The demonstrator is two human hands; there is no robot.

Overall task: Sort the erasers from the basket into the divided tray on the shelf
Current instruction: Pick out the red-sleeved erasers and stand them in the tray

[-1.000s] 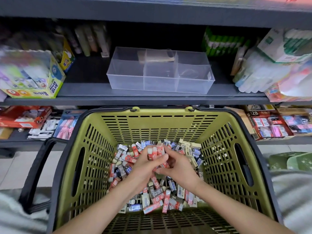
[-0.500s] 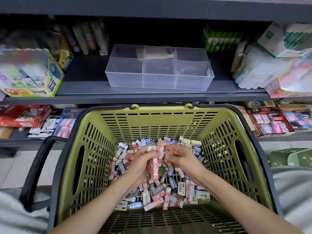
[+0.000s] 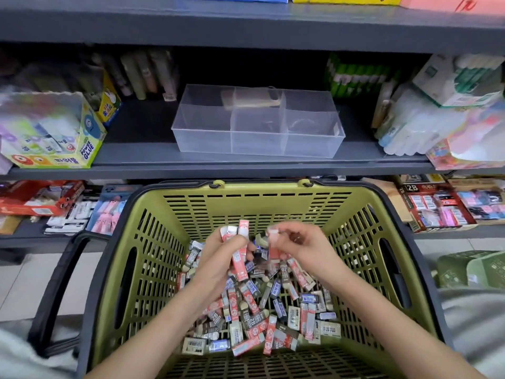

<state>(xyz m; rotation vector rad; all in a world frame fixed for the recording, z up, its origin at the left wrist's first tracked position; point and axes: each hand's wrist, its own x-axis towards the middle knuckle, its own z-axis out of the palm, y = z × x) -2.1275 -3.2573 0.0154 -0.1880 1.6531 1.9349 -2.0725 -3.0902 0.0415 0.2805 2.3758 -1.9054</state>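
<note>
Soft, even light comes from above me; the back of the shelf (image 3: 142, 160) lies in shadow. My right hand (image 3: 306, 244) and the glue box (image 3: 54, 138) are blurred, and straight edges bow.

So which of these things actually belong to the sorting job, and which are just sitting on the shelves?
Part of the job: green basket, eraser pile inside it, red erasers held in the left hand and right hand, clear divided tray.

Just lying about: Power Glue box, green packs at the back, 2B box on the lower shelf.
</note>
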